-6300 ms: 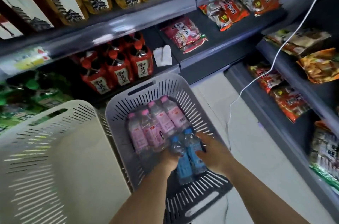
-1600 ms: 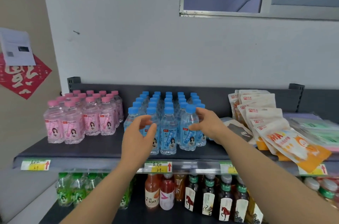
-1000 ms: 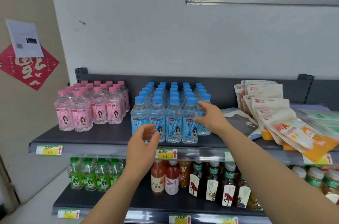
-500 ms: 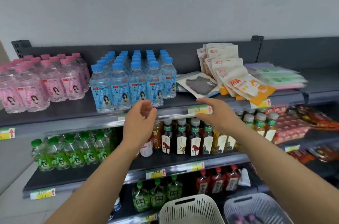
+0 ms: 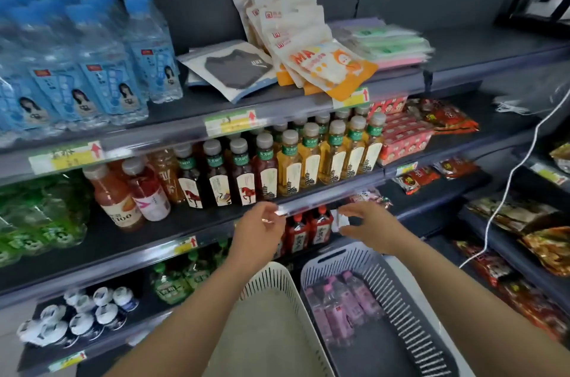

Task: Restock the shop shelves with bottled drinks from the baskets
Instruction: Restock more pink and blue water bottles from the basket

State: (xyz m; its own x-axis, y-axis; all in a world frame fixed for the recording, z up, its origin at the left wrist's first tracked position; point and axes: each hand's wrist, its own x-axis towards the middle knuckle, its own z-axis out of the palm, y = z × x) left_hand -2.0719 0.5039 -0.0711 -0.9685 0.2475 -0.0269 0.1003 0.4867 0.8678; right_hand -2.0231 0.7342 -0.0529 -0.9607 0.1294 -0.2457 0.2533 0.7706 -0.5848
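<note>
Blue-capped water bottles (image 5: 101,68) stand packed on the top shelf at the left. Below me a grey slotted basket (image 5: 410,299) holds several pink-capped bottles (image 5: 342,305) lying on their sides. Left of it stands a cream slotted basket (image 5: 277,278), its inside showing nothing. My left hand (image 5: 259,231) and my right hand (image 5: 367,225) hang in the air above the baskets, in front of the second shelf's edge. Both hold nothing, fingers loosely bent.
Tea and juice bottles (image 5: 277,160) fill the second shelf, red-capped bottles (image 5: 305,231) sit below it, green bottles (image 5: 37,216) at the left. Snack packets (image 5: 311,49) lie on the top shelf. A white cable (image 5: 518,166) hangs at the right past more snack shelves.
Both hands have dropped from the top shelf with the blue bottles down to the second shelf's edge. My view has tilted down, and both baskets now show fully.
</note>
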